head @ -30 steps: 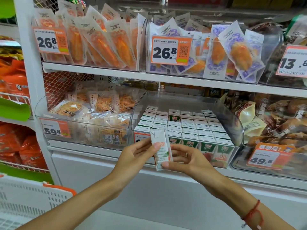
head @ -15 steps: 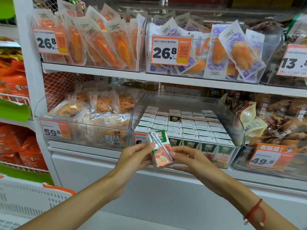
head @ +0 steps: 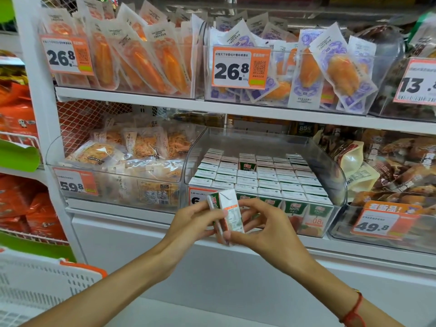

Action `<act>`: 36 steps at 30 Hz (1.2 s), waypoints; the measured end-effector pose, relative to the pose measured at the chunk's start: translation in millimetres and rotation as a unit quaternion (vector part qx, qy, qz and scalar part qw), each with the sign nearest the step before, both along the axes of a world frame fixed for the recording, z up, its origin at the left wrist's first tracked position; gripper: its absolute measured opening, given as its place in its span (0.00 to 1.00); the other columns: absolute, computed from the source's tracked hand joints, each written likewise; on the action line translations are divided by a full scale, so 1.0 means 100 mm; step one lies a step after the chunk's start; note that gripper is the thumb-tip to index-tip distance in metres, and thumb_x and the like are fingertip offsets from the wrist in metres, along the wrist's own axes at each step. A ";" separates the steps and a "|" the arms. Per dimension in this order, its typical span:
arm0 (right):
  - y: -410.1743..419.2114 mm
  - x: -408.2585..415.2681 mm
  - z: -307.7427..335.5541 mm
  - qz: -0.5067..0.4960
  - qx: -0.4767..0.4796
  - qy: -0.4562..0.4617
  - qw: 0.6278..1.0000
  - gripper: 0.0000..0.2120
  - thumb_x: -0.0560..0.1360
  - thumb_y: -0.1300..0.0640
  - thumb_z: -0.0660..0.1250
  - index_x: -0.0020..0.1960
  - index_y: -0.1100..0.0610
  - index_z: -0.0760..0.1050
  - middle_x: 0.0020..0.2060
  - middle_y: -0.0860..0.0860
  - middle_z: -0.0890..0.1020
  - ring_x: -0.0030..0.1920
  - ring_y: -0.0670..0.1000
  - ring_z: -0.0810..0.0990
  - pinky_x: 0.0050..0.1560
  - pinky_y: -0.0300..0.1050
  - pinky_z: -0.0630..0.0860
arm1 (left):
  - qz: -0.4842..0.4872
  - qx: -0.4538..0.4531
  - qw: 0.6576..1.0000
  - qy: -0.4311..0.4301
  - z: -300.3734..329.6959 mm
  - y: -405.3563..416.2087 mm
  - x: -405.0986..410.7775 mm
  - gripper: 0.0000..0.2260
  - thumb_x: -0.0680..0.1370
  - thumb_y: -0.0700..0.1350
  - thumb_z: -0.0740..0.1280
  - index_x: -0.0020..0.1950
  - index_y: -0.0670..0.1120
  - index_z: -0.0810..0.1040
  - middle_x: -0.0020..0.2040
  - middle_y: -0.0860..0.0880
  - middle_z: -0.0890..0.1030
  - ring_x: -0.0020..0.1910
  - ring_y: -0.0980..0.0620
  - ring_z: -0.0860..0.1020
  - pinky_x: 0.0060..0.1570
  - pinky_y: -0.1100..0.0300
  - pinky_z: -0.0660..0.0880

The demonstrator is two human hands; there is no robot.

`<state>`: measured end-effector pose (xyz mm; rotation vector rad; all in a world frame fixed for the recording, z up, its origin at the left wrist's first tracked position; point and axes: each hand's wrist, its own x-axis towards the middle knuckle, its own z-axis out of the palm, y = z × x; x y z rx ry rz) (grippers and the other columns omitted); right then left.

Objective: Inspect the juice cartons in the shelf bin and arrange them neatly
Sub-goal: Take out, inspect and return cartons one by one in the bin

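A small green and white juice carton (head: 227,212) with a straw on its side is held upright in front of the lower shelf. My left hand (head: 193,223) grips its left side and my right hand (head: 264,226) pinches its right side and bottom. Just behind it stands a clear bin (head: 339,185) packed with several rows of the same cartons (head: 259,179).
A clear bin of dried shredded snack packs (head: 132,159) sits to the left, brown snack bags (head: 396,166) to the right. The upper shelf (head: 212,107) holds bins of orange vacuum packs. A white basket (head: 35,286) with an orange handle is at lower left.
Both hands have turned the carton: its white face, then its printed front with the straw, now its side panel of small print. The hands stayed in place.
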<state>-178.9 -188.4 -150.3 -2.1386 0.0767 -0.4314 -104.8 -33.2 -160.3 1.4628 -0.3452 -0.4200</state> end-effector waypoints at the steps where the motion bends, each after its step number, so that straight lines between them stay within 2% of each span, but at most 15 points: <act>1: 0.00 -0.01 0.00 0.010 -0.011 0.002 1.000 0.24 0.62 0.52 0.81 0.50 0.36 0.74 0.40 0.46 0.81 0.39 0.45 0.81 0.43 0.41 0.81 | -0.007 0.005 0.999 -0.032 0.00 0.02 0.00 0.09 0.73 0.44 0.73 0.52 0.54 0.85 0.46 0.54 0.87 0.47 0.57 0.84 0.40 0.69 0.78; 4: -0.04 -0.03 0.06 0.058 0.041 0.009 0.997 0.18 0.70 0.57 0.76 0.53 0.39 0.77 0.43 0.46 0.83 0.44 0.47 0.83 0.50 0.42 0.81 | -0.017 0.027 0.993 -0.116 0.02 0.09 -0.01 0.16 0.66 0.48 0.79 0.51 0.62 0.84 0.49 0.59 0.86 0.50 0.62 0.83 0.44 0.72 0.76; 7: -0.12 -0.06 0.12 0.097 0.140 0.036 0.985 0.12 0.77 0.60 0.69 0.54 0.44 0.82 0.50 0.43 0.85 0.53 0.45 0.83 0.55 0.44 0.80 | -0.007 0.040 0.980 -0.193 0.02 0.13 0.01 0.25 0.66 0.41 0.81 0.58 0.60 0.81 0.53 0.62 0.84 0.54 0.64 0.81 0.50 0.73 0.75; 10: -0.13 -0.07 0.14 0.098 0.177 0.021 0.979 0.09 0.74 0.48 0.68 0.52 0.48 0.83 0.49 0.45 0.85 0.52 0.46 0.83 0.54 0.42 0.80 | 0.002 0.084 0.952 -0.294 0.02 0.14 0.00 0.29 0.67 0.40 0.80 0.64 0.57 0.78 0.58 0.62 0.81 0.61 0.62 0.77 0.60 0.68 0.72; 12: -0.10 -0.07 0.14 0.083 0.166 -0.012 0.983 0.12 0.72 0.44 0.71 0.50 0.50 0.82 0.46 0.45 0.85 0.50 0.45 0.83 0.51 0.39 0.80 | 0.012 0.092 0.932 -0.351 0.01 0.14 -0.02 0.28 0.67 0.41 0.80 0.64 0.56 0.78 0.59 0.62 0.80 0.63 0.61 0.75 0.62 0.69 0.70; 15: -0.08 -0.07 0.14 0.067 0.157 -0.049 0.984 0.12 0.67 0.46 0.71 0.44 0.52 0.80 0.42 0.46 0.85 0.45 0.45 0.84 0.49 0.40 0.81 | 0.026 0.096 0.910 -0.403 0.00 0.09 -0.06 0.27 0.67 0.42 0.80 0.64 0.54 0.78 0.59 0.61 0.79 0.63 0.60 0.75 0.61 0.71 0.69; 19: -0.12 -0.04 0.11 0.067 0.158 -0.058 0.983 0.12 0.67 0.47 0.70 0.44 0.53 0.79 0.41 0.46 0.85 0.45 0.46 0.84 0.47 0.40 0.81 | 0.023 0.112 0.902 -0.417 -0.02 0.07 -0.05 0.28 0.68 0.43 0.79 0.65 0.59 0.75 0.61 0.65 0.75 0.64 0.65 0.72 0.59 0.76 0.66; 23: -0.15 -0.03 0.08 0.073 0.160 -0.066 0.982 0.05 0.72 0.52 0.69 0.47 0.50 0.80 0.45 0.45 0.85 0.47 0.46 0.84 0.46 0.37 0.80 | -0.021 0.124 0.923 -0.364 -0.05 0.08 0.00 0.27 0.70 0.48 0.77 0.67 0.61 0.74 0.61 0.66 0.72 0.66 0.65 0.69 0.61 0.77 0.64; 27: -0.16 -0.03 0.06 0.105 0.129 -0.062 0.984 0.13 0.74 0.52 0.67 0.58 0.47 0.79 0.54 0.42 0.83 0.54 0.46 0.82 0.52 0.38 0.79 | -0.040 0.061 0.966 -0.248 -0.03 0.08 0.02 0.29 0.67 0.54 0.75 0.67 0.61 0.73 0.61 0.65 0.77 0.62 0.66 0.74 0.62 0.71 0.70; 30: -0.15 -0.04 0.05 0.136 0.068 -0.051 0.987 0.22 0.74 0.52 0.68 0.67 0.42 0.73 0.60 0.38 0.79 0.59 0.44 0.80 0.57 0.40 0.78 | -0.027 0.011 0.989 -0.142 -0.03 0.10 0.05 0.32 0.66 0.57 0.74 0.69 0.62 0.71 0.61 0.59 0.80 0.61 0.59 0.78 0.65 0.54 0.74; 31: -0.15 -0.05 0.05 0.145 0.046 -0.048 0.987 0.24 0.75 0.53 0.69 0.68 0.40 0.71 0.62 0.36 0.78 0.61 0.42 0.78 0.59 0.39 0.77 | -0.036 -0.008 0.993 -0.113 -0.02 0.11 0.05 0.31 0.67 0.58 0.74 0.68 0.65 0.70 0.61 0.56 0.81 0.61 0.57 0.79 0.64 0.51 0.74; 33: -0.14 -0.06 0.05 0.156 0.002 -0.046 0.987 0.26 0.76 0.57 0.70 0.70 0.40 0.69 0.64 0.35 0.76 0.65 0.40 0.75 0.64 0.38 0.73 | -0.055 -0.042 0.995 -0.065 0.00 0.13 0.05 0.25 0.70 0.57 0.71 0.66 0.68 0.70 0.59 0.53 0.83 0.59 0.54 0.81 0.59 0.53 0.76; 36: -0.11 -0.07 0.05 0.164 -0.049 -0.045 0.984 0.23 0.77 0.58 0.70 0.68 0.41 0.72 0.65 0.34 0.75 0.68 0.37 0.70 0.68 0.37 0.69 | -0.041 -0.073 0.996 0.003 0.02 0.14 0.07 0.19 0.75 0.55 0.68 0.66 0.63 0.72 0.57 0.52 0.84 0.55 0.52 0.83 0.49 0.59 0.80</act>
